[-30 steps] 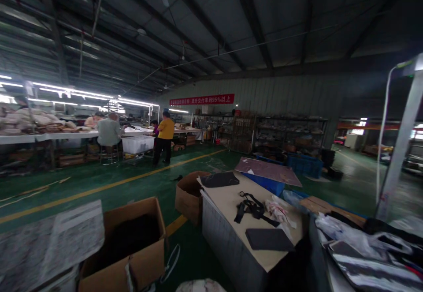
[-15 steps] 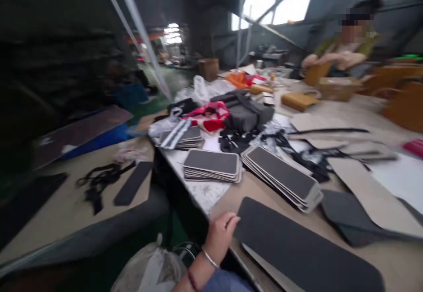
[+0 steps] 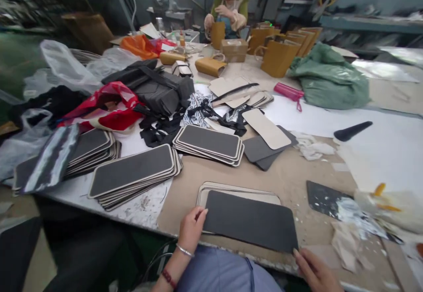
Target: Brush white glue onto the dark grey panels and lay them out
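A dark rounded-corner panel [image 3: 249, 221] lies at a slight tilt in front of me, over a few beige-edged panels [image 3: 238, 188] on the brown board. My left hand [image 3: 192, 228] pinches its left edge between thumb and fingers. At the lower right corner, the fingertips of my right hand [image 3: 313, 269] grip the same panel. Just beyond are a stack of dark panels with pale borders [image 3: 209, 144] and another such stack [image 3: 134, 170] to the left. A beige panel [image 3: 267, 129] rests across dark pieces at the right.
White glue [image 3: 358, 215] is smeared on a dark plate at the right, near crumpled cloth [image 3: 346, 243]. A black bag [image 3: 161, 89], a red bag [image 3: 105, 106] and a green sack [image 3: 330, 78] lie farther back. Across the table, a person [image 3: 228, 9] handles a tan bag.
The view has swung to the right and now takes in my right hand at the panel's corner. My left hand still holds the panel's left edge.
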The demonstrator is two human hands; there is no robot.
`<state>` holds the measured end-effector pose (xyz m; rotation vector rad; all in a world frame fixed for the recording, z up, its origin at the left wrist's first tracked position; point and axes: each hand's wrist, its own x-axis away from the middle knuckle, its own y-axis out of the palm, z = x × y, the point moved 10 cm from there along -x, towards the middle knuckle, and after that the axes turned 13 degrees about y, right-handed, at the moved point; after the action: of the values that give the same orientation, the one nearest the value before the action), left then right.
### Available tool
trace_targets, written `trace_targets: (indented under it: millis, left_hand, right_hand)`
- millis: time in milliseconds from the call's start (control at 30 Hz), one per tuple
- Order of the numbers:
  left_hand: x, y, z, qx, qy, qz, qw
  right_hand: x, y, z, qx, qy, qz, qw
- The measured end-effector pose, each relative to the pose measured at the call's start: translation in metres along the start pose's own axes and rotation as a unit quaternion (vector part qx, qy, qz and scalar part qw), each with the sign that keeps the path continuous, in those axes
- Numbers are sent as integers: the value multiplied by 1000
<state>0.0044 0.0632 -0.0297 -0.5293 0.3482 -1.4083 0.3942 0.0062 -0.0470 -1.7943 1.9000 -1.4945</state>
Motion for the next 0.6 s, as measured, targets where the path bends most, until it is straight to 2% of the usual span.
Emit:
trace_targets:
  millis: [100,200,400,600]
  left_hand:
    - [-5,1,-9,-28,-5,-7,1000]
    - [-6,4,-14,-48,-12,-13,999]
    - [-2,4,-12,-88,-1,-21,996]
    - [-1,2,-7,-117,23,-20,993]
  right_hand:
    - [0,3,-26,33,-33,23,999]
    - [-9,7,-40,73,-50,34,996]
    - [-26,21,-35,145,-23,11,989]
    - [-30,20,-38,171,-9,30,985]
